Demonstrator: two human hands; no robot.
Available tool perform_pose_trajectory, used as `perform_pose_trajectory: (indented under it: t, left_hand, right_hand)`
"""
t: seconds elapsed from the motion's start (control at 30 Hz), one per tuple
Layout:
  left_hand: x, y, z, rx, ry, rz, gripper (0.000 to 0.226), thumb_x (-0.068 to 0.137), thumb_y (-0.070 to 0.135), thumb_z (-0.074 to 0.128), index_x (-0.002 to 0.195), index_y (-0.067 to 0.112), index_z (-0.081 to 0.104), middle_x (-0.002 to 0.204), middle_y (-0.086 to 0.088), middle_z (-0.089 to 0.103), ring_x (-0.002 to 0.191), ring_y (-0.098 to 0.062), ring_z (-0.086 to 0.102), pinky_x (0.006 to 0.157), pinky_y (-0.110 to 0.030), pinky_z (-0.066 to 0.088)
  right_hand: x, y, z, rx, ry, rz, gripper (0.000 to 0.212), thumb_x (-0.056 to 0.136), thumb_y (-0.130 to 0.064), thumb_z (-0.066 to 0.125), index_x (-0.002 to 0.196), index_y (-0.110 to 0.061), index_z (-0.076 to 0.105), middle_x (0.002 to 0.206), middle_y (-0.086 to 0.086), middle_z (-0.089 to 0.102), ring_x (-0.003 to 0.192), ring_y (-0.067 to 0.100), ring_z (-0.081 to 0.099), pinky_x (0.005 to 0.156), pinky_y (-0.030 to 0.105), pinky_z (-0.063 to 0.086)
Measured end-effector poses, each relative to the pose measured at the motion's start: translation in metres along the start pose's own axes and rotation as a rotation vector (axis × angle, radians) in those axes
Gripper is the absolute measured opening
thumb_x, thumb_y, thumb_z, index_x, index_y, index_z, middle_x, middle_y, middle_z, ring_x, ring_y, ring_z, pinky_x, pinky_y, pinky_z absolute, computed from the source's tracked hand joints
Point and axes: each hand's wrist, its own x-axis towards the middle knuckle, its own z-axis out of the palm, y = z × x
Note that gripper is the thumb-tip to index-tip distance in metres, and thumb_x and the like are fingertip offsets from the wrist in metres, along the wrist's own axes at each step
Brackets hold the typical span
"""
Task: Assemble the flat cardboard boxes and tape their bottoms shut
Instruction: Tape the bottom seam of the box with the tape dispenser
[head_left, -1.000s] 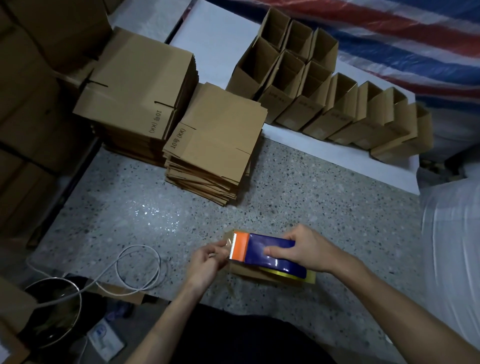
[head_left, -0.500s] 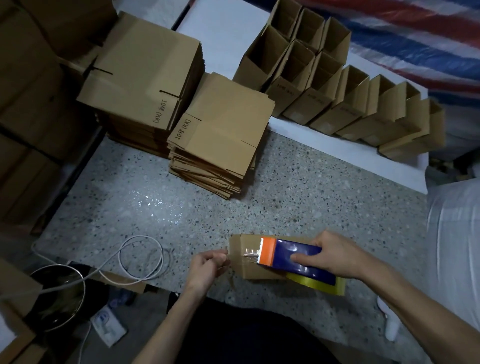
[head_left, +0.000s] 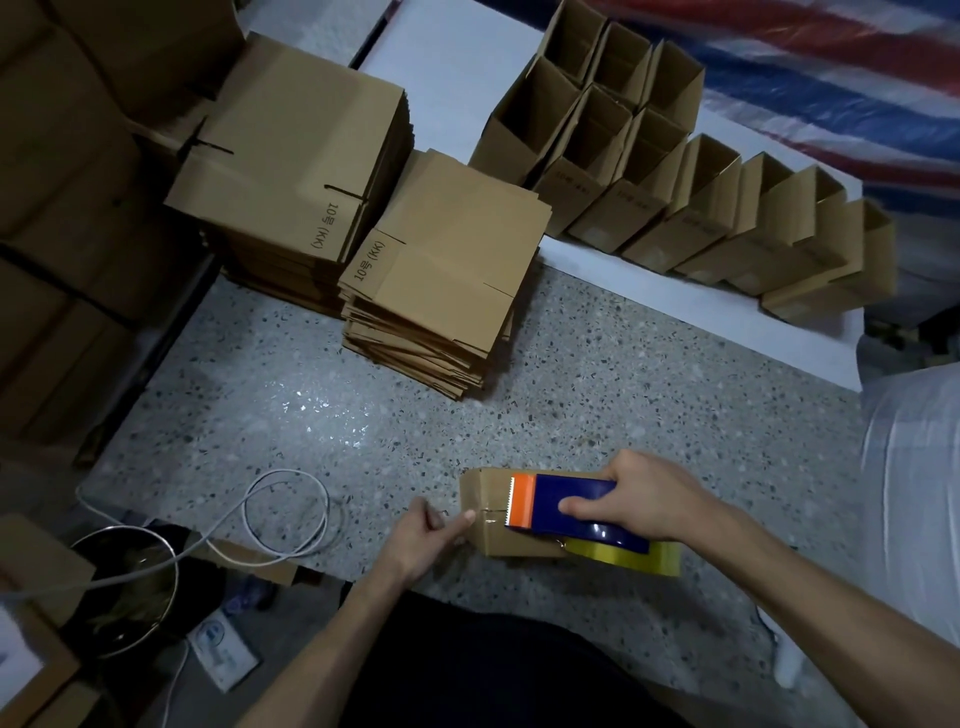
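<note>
A small cardboard box (head_left: 488, 512) stands on the speckled table (head_left: 311, 415) near its front edge, bottom up. My right hand (head_left: 644, 501) grips a blue and orange tape dispenser (head_left: 563, 506) with a yellow tape roll (head_left: 623, 558), lying across the top of the box. My left hand (head_left: 431, 530) is at the box's left side, thumb pressing on the tape end by the seam. Two stacks of flat boxes (head_left: 441, 280) lie at the back left.
Several assembled open boxes (head_left: 670, 171) stand in rows on a white board (head_left: 447, 67) at the back right. A white cable (head_left: 291, 514) loops at the table's front left. Below it a metal bowl (head_left: 124, 587) sits. Large cartons (head_left: 62, 208) fill the left side.
The dispenser has slid to the right along the box top, drawing tape over the seam. My left hand has moved right, up against the box's left side.
</note>
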Motion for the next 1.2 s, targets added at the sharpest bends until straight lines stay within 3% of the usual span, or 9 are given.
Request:
perform_pose_trajectory:
  t: [0.13,0.33,0.5,0.57,0.63,0.73,0.87,1.0,1.2]
  left_hand:
    - [-0.011,0.021,0.000,-0.203,-0.073,0.165,0.026,0.086,0.039,0.073,0.081,0.020,0.056,0.108,0.003,0.068,0.101,-0.015,0.065,0.087,-0.035,0.055]
    - [-0.014,0.039,0.012,-0.397,-0.120,0.166,0.035,0.084,0.012,0.078,0.078,0.008,0.044,0.119,-0.009,0.067,0.104,-0.030,0.066,0.074,-0.040,0.059]
    - [-0.021,0.042,0.015,-0.374,-0.094,0.204,0.034,0.086,0.014,0.076,0.078,0.004,0.045,0.111,0.022,0.069,0.105,-0.019,0.068,0.078,-0.032,0.059]
    - [-0.022,0.042,0.015,-0.372,-0.082,0.202,0.030,0.086,0.016,0.076,0.079,0.006,0.048,0.111,0.021,0.069,0.107,-0.020,0.067,0.082,-0.038,0.060]
    - [-0.021,0.044,0.016,-0.380,-0.074,0.197,0.024,0.087,0.010,0.074,0.080,0.013,0.051,0.114,0.002,0.070,0.110,-0.031,0.065,0.087,-0.049,0.059]
    - [-0.022,0.047,0.017,-0.391,-0.061,0.186,0.029,0.089,0.003,0.071,0.081,0.003,0.043,0.119,-0.011,0.067,0.110,-0.040,0.064,0.085,-0.050,0.058]
    - [-0.024,0.047,0.018,-0.397,-0.067,0.171,0.033,0.089,0.007,0.071,0.084,-0.003,0.040,0.124,-0.006,0.066,0.110,-0.036,0.066,0.087,-0.056,0.058]
    - [-0.027,0.050,0.018,-0.396,-0.059,0.165,0.023,0.088,0.009,0.072,0.083,0.015,0.050,0.126,-0.007,0.064,0.111,-0.035,0.066,0.090,-0.055,0.057]
    - [-0.028,0.050,0.014,-0.372,-0.088,0.161,0.022,0.090,0.010,0.070,0.082,0.015,0.051,0.119,-0.007,0.069,0.104,-0.030,0.071,0.084,-0.056,0.059]
  right_hand:
    - [0.004,0.001,-0.003,0.024,-0.016,-0.014,0.059,0.070,-0.081,0.065,0.068,-0.022,0.063,0.056,-0.008,0.062,0.050,-0.001,0.057,0.048,0.018,0.036]
    - [0.005,0.003,-0.005,0.018,-0.058,-0.050,0.060,0.071,-0.081,0.063,0.072,-0.021,0.064,0.059,-0.008,0.062,0.055,0.005,0.059,0.050,0.022,0.037]
    - [0.000,0.015,-0.008,0.099,-0.133,-0.124,0.060,0.076,-0.078,0.061,0.075,-0.019,0.067,0.062,-0.006,0.066,0.051,0.000,0.058,0.051,0.017,0.041]
    - [-0.004,0.017,-0.009,0.081,-0.129,-0.160,0.062,0.068,-0.084,0.063,0.078,-0.023,0.063,0.066,-0.009,0.066,0.052,-0.003,0.058,0.049,0.013,0.039]
    - [-0.007,0.019,-0.007,0.044,-0.094,-0.201,0.077,0.057,-0.091,0.062,0.104,-0.032,0.055,0.085,-0.011,0.066,0.070,0.000,0.062,0.059,0.019,0.045]
    - [-0.010,0.025,-0.007,0.065,-0.075,-0.368,0.099,0.060,-0.091,0.061,0.142,-0.055,0.018,0.117,-0.013,0.060,0.095,0.006,0.061,0.082,0.029,0.051]
    - [-0.017,0.032,-0.004,-0.080,-0.051,-0.535,0.078,0.076,-0.088,0.048,0.145,-0.062,0.022,0.119,-0.017,0.048,0.104,0.006,0.051,0.081,0.024,0.043]
    - [-0.025,0.042,0.002,-0.247,-0.045,-0.533,0.110,0.059,-0.093,0.058,0.150,-0.058,0.007,0.131,-0.016,0.037,0.108,0.008,0.048,0.081,0.025,0.038]
    - [-0.024,0.038,-0.001,-0.341,0.066,-0.657,0.072,0.092,-0.055,0.046,0.154,-0.052,0.011,0.128,-0.007,0.048,0.098,0.015,0.056,0.069,0.026,0.034]
